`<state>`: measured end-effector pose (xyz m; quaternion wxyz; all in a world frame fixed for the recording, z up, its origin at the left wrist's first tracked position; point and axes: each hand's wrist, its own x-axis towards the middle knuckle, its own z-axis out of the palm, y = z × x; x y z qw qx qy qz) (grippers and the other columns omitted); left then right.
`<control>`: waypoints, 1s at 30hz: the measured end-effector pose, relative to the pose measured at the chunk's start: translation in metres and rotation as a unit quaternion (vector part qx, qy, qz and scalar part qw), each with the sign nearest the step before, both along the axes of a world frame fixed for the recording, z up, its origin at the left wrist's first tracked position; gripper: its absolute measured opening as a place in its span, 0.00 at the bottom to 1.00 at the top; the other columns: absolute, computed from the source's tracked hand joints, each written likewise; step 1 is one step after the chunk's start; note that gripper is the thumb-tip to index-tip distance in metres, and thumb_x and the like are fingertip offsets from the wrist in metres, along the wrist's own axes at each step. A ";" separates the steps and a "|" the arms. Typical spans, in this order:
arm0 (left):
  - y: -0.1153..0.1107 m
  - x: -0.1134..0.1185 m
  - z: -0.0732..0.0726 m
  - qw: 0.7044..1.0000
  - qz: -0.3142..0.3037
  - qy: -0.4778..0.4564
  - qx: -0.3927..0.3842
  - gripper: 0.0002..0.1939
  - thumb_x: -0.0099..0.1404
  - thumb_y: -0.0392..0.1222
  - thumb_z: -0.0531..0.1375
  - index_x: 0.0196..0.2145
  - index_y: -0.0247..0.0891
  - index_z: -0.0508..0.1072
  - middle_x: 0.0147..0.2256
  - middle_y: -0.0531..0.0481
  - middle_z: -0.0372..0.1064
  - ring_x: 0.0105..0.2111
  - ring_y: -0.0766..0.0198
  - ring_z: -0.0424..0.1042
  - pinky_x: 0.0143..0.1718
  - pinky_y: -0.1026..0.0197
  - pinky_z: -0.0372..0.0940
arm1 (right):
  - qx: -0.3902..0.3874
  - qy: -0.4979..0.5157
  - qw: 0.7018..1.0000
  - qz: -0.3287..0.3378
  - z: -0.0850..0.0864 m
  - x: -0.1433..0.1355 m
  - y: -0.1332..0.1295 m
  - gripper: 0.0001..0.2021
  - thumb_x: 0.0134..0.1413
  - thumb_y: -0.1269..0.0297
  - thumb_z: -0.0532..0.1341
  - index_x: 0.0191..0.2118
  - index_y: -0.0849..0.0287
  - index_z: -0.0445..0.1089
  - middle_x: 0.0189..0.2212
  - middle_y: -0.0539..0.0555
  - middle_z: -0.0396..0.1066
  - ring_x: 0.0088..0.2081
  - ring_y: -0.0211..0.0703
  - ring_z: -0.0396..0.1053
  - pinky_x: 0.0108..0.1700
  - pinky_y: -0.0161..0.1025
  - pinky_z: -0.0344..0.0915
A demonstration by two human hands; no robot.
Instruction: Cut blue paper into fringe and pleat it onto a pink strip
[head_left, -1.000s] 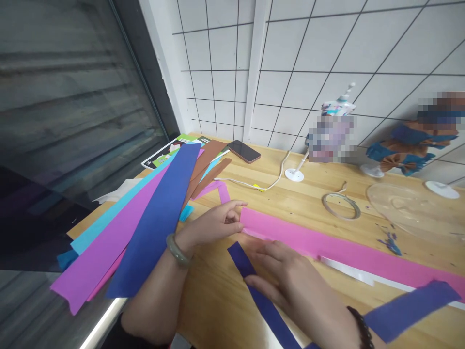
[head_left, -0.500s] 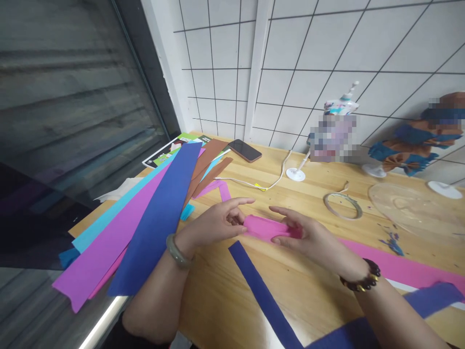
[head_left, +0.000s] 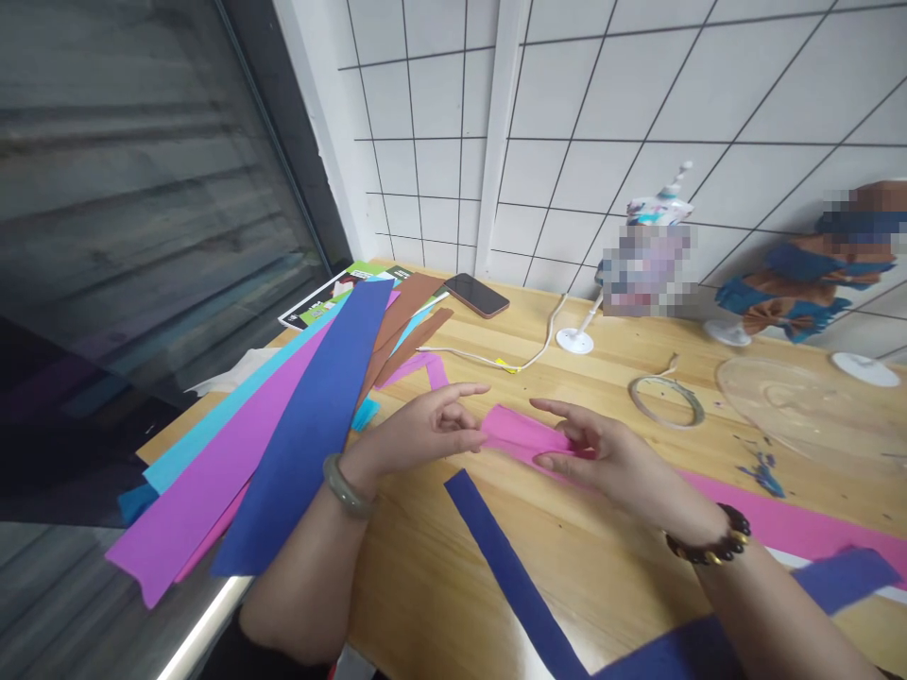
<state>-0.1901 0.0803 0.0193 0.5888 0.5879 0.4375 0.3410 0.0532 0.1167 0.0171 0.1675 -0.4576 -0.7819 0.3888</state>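
Observation:
Between my hands is a folded piece of pink paper (head_left: pixel 521 433), just above the wooden table (head_left: pixel 439 586). My right hand (head_left: pixel 602 449) grips its right part between thumb and fingers. My left hand (head_left: pixel 425 425) has its index finger stretched out, and the thumb tip meets the left edge of the pink piece. A long pink strip (head_left: pixel 794 519) lies beyond my right wrist. Below the hands, a narrow dark blue strip (head_left: pixel 510 571) runs toward the front edge, meeting a wider blue strip (head_left: pixel 673 652).
Blue (head_left: pixel 312 425), purple and brown strips fan out at the left. A phone (head_left: pixel 478 294), a cable (head_left: pixel 549 342) and a small dress stand (head_left: pixel 575 340) are at the back. At the right lie a tape ring (head_left: pixel 666 401) and a clear disc (head_left: pixel 794 406).
The pink piece has opened out and tilted at its left end, which now rises higher. My left thumb has shifted slightly right, and the right hand slightly too.

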 end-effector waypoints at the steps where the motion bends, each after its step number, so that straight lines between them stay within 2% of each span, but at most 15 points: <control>1: 0.000 0.001 -0.002 1.000 -0.004 -0.004 0.002 0.33 0.57 0.42 0.60 0.57 0.39 0.54 0.33 0.51 0.68 0.37 0.64 0.68 0.41 0.58 0.61 | 0.002 0.001 1.000 -0.004 0.000 0.000 0.000 0.31 0.48 0.50 0.60 0.57 0.57 0.58 0.23 0.45 0.55 0.25 0.36 0.55 0.27 0.34 0.55; 4: 0.002 0.005 -0.006 1.000 -0.004 -0.006 0.012 0.33 0.57 0.38 0.60 0.58 0.39 0.53 0.33 0.50 0.67 0.38 0.64 0.68 0.42 0.58 0.61 | 0.005 0.004 1.000 -0.015 -0.001 0.001 0.001 0.30 0.49 0.50 0.59 0.56 0.57 0.58 0.23 0.46 0.55 0.25 0.36 0.55 0.27 0.34 0.55; 8: 0.003 0.007 -0.006 1.000 0.018 -0.015 0.021 0.32 0.57 0.37 0.59 0.58 0.39 0.53 0.34 0.50 0.66 0.37 0.66 0.67 0.42 0.59 0.61 | 0.017 0.003 1.000 -0.012 -0.002 0.001 0.003 0.31 0.48 0.48 0.59 0.56 0.57 0.59 0.25 0.47 0.59 0.27 0.38 0.58 0.29 0.35 0.57; 15: 0.000 0.006 -0.004 1.000 0.008 -0.028 0.012 0.35 0.54 0.38 0.62 0.58 0.42 0.54 0.37 0.49 0.64 0.36 0.66 0.67 0.40 0.59 0.62 | 0.029 -0.003 0.999 -0.022 -0.004 0.001 0.004 0.31 0.48 0.47 0.58 0.56 0.58 0.59 0.25 0.48 0.62 0.26 0.38 0.60 0.28 0.36 0.59; 18: 0.001 0.007 -0.004 0.999 0.020 -0.018 0.022 0.33 0.55 0.38 0.61 0.57 0.40 0.56 0.36 0.50 0.64 0.36 0.67 0.66 0.39 0.60 0.61 | 0.027 -0.005 0.999 -0.019 -0.004 0.001 0.003 0.30 0.49 0.49 0.58 0.56 0.58 0.58 0.26 0.48 0.62 0.26 0.38 0.60 0.28 0.35 0.59; 23: 0.002 0.010 -0.006 0.998 0.049 -0.026 0.041 0.29 0.58 0.38 0.58 0.56 0.37 0.57 0.31 0.52 0.62 0.33 0.69 0.63 0.36 0.63 0.59 | 0.034 -0.019 0.999 -0.013 -0.008 0.001 0.005 0.30 0.49 0.50 0.59 0.56 0.57 0.58 0.33 0.53 0.68 0.34 0.43 0.66 0.34 0.39 0.64; 25: 0.002 0.010 -0.007 0.997 0.055 -0.031 0.045 0.29 0.57 0.37 0.58 0.56 0.37 0.56 0.30 0.53 0.62 0.32 0.69 0.63 0.35 0.64 0.59 | 0.073 -0.003 0.997 -0.021 -0.007 0.002 0.005 0.29 0.50 0.51 0.59 0.56 0.56 0.57 0.41 0.56 0.69 0.42 0.46 0.66 0.42 0.42 0.64; 27: 0.002 0.011 -0.007 0.997 0.061 -0.029 0.047 0.30 0.56 0.36 0.59 0.56 0.38 0.56 0.29 0.54 0.61 0.31 0.70 0.62 0.35 0.64 0.58 | 0.173 0.018 0.982 -0.068 -0.001 0.001 0.003 0.27 0.50 0.52 0.58 0.55 0.57 0.58 0.48 0.58 0.65 0.48 0.49 0.63 0.48 0.47 0.61; 29: 0.003 0.011 -0.007 0.996 0.067 -0.022 0.045 0.30 0.56 0.36 0.58 0.56 0.38 0.56 0.29 0.54 0.61 0.31 0.69 0.62 0.36 0.64 0.59 | 0.275 0.026 0.952 -0.135 0.010 -0.001 -0.004 0.22 0.50 0.54 0.58 0.51 0.56 0.62 0.49 0.58 0.65 0.49 0.51 0.63 0.48 0.49 0.60; 30: 0.003 0.011 -0.007 0.997 0.068 -0.020 0.042 0.30 0.56 0.35 0.58 0.56 0.38 0.55 0.29 0.55 0.61 0.31 0.69 0.63 0.37 0.63 0.59 | 0.288 0.026 0.944 -0.157 0.016 -0.002 -0.010 0.18 0.51 0.54 0.58 0.46 0.56 0.65 0.45 0.57 0.67 0.45 0.50 0.65 0.45 0.47 0.63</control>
